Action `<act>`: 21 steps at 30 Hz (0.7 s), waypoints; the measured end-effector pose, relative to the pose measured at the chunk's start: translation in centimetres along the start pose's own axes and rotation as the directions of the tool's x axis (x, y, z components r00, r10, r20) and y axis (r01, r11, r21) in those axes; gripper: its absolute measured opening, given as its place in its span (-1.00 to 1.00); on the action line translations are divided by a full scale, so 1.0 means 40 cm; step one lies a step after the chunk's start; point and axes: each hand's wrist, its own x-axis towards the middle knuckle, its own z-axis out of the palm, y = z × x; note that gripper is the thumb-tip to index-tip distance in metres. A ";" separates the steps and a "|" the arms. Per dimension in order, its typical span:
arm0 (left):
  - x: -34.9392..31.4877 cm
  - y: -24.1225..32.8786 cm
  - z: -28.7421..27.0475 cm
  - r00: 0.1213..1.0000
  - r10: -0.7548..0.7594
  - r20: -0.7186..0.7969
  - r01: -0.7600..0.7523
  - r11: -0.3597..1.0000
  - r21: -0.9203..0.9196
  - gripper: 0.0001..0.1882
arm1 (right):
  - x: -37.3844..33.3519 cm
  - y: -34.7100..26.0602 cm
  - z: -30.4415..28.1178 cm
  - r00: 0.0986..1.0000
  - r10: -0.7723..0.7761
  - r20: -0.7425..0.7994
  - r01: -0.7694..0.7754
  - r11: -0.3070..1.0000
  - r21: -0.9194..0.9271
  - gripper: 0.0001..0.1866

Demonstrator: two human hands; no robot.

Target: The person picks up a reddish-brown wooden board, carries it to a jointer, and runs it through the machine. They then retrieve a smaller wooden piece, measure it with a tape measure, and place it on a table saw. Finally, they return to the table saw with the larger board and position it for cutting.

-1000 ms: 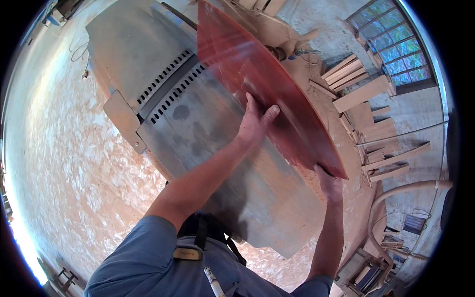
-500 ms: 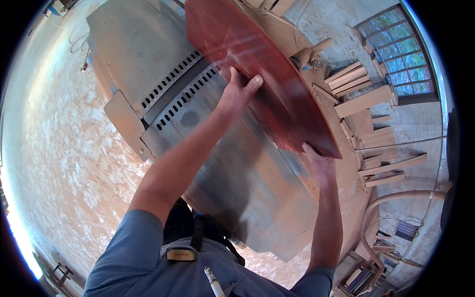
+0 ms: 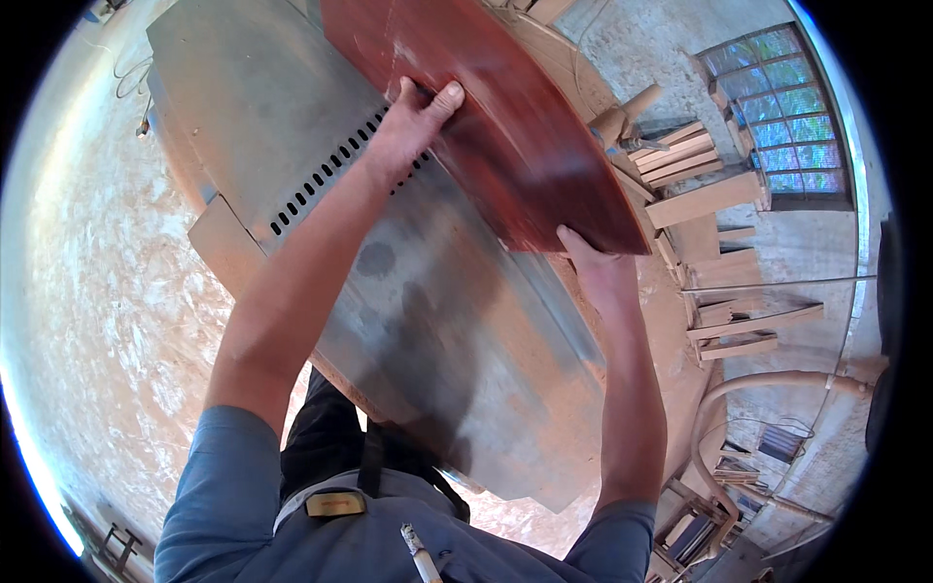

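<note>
A wide, reddish-brown wooden board (image 3: pixel 530 136) lies along the right side of a grey metal machine table (image 3: pixel 418 291), its far end running out of the top of the view. My left hand (image 3: pixel 416 124) grips the board's left edge, thumb on its face and the other fingers mostly hidden. At the near end, my right hand (image 3: pixel 604 272) has its thumb on the face and its fingers beneath, out of sight. Beside my left forearm, a row of dark slots (image 3: pixel 326 175) crosses the table, partly covered by that arm.
Cut timber pieces (image 3: pixel 680 155) lean along the wall at the right, below a barred window (image 3: pixel 782 112). A thick hose (image 3: pixel 714 408) curves down at the lower right. Sawdust dusts the table. A lit cigarette (image 3: pixel 420 554) shows at the bottom edge.
Both hands and the board have shifted up and left in the view, with the grip kept. More of the slotted row is now behind my left arm.
</note>
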 end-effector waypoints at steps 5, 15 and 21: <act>0.079 0.060 -0.089 0.999 -0.042 -0.028 0.042 0.999 -0.004 -0.12 | 0.093 -0.064 0.082 0.987 -0.163 -0.010 0.163 0.984 0.070 -0.61; 0.280 0.101 -0.315 0.999 -0.045 -0.011 0.045 0.998 0.044 -0.23 | 0.271 -0.214 0.244 0.953 -0.301 0.035 0.298 0.952 0.069 -0.64; 0.344 0.151 -0.399 0.999 -0.026 -0.031 0.028 0.998 0.055 -0.28 | 0.352 -0.297 0.321 0.964 -0.257 0.066 0.253 0.965 0.067 -0.63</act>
